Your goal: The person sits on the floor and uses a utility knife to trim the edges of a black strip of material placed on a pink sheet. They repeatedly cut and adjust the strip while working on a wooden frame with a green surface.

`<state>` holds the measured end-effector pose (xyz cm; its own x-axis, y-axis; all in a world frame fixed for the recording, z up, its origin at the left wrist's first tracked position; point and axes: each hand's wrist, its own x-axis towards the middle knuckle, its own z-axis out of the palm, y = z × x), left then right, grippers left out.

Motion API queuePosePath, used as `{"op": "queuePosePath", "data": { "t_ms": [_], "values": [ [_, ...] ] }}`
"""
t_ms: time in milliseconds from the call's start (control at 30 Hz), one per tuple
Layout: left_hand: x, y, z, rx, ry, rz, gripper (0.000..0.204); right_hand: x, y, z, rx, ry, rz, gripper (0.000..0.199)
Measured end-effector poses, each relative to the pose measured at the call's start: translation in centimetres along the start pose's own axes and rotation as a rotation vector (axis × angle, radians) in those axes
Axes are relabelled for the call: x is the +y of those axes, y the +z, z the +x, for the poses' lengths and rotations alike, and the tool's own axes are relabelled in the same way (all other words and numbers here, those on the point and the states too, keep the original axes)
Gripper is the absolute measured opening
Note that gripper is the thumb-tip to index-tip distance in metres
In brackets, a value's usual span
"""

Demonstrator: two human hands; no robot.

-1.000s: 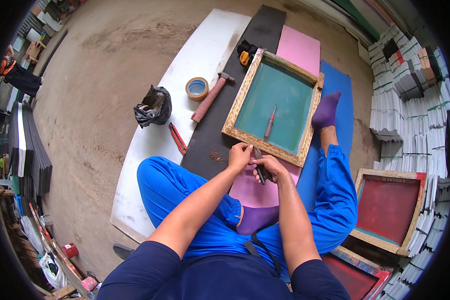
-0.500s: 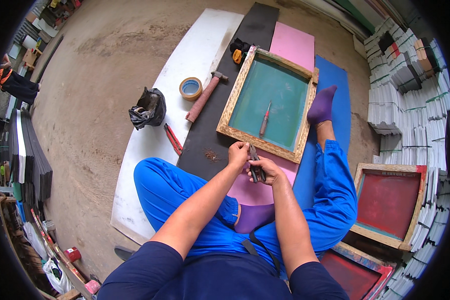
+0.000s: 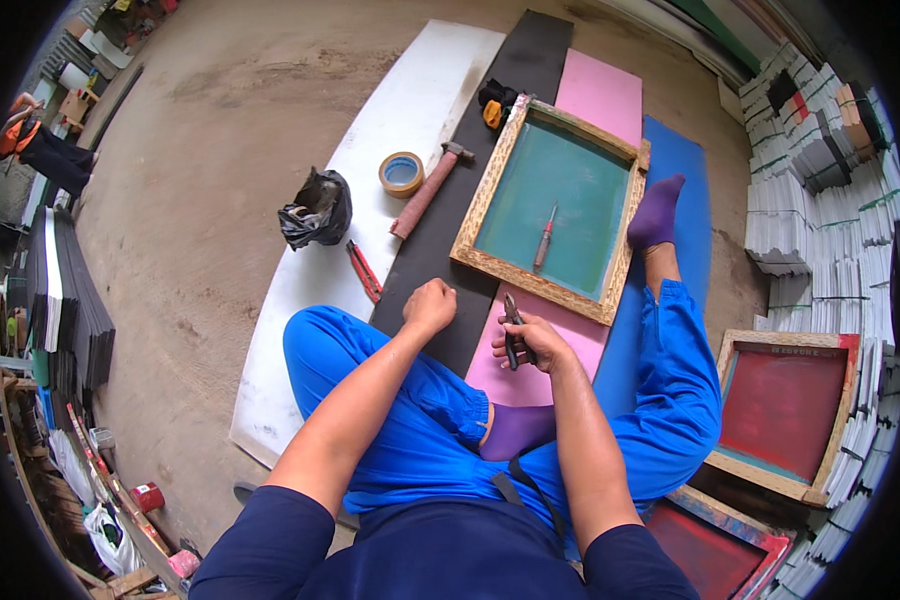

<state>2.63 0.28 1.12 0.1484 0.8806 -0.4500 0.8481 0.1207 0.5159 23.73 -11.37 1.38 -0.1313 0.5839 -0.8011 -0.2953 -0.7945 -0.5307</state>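
Wrapped around the handles of a pair of pliers (image 3: 513, 338) is my right hand (image 3: 538, 345), just below the near edge of a wooden frame. The dark jaws of the pliers point up and away from me. My left hand (image 3: 431, 305) is closed over the black strip; whatever its fingers hold, if anything, is hidden. The wooden frame (image 3: 523, 281) has a green mesh stretched across it and lies in front of both hands. On the mesh rests a screwdriver (image 3: 543, 246) with a red and grey handle.
Left of the frame lie a hammer (image 3: 425, 195), a tape roll (image 3: 402, 174), a red cutter (image 3: 364, 272) and a black plastic bag (image 3: 315, 208). Red-meshed frames (image 3: 782, 405) and paper stacks (image 3: 775, 220) stand at right. Another person (image 3: 50, 150) is at far left.
My left hand has moved left, away from the pliers, to where a small pile of brown bits showed. My right hand keeps the pliers, now lower against the pink strip.
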Motion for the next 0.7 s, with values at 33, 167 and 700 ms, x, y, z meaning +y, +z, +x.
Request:
{"op": "queuePosePath", "data": {
  "t_ms": [33,167,700],
  "values": [
    [-0.4,-0.8,0.0,-0.011,-0.021,0.068,0.032,-0.1,0.4,0.1,0.01,-0.006,0.003,0.041],
    [-2.1,-2.0,-0.2,0.032,-0.079,0.195,0.03,0.3,2.0,0.4,0.142,-0.087,-0.056,0.036],
    [-1.7,1.8,-0.6,0.311,0.509,0.164,0.021,0.3,1.1,4.0,0.433,-0.245,-0.374,0.013]
  ]
}}
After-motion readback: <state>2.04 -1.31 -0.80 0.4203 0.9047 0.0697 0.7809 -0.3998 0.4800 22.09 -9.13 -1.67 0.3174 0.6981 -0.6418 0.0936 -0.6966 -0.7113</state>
